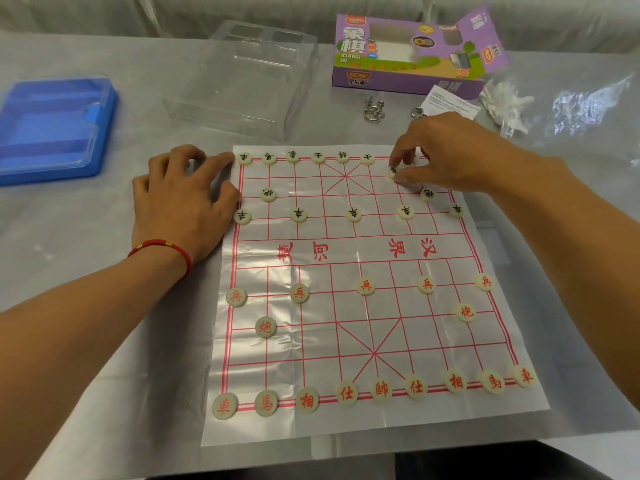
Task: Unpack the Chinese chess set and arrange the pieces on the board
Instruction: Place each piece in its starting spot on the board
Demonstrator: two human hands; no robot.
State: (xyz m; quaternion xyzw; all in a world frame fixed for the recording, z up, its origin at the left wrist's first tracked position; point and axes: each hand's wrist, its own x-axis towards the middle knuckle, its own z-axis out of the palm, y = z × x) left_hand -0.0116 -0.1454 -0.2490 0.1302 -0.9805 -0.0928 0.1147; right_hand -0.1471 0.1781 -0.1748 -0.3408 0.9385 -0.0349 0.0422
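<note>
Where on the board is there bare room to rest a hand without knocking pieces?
Bare: the river band between black soldiers and red soldiers; also the near palace. Crowded: the far row, where the right hand pinches a black piece.

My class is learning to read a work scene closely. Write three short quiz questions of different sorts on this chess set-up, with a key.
1. True or false: the left hand is lifting a piece off the board.
2. Which does the right hand pinch? A) a black-lettered piece B) the purple box C) a metal ring puzzle
3. How many red-lettered pieces stand in the board's nearest row?

Key
1. False: it rests flat at the board's far left edge and holds nothing.
2. A: near the far row, right of the palace.
3. Nine.
</note>
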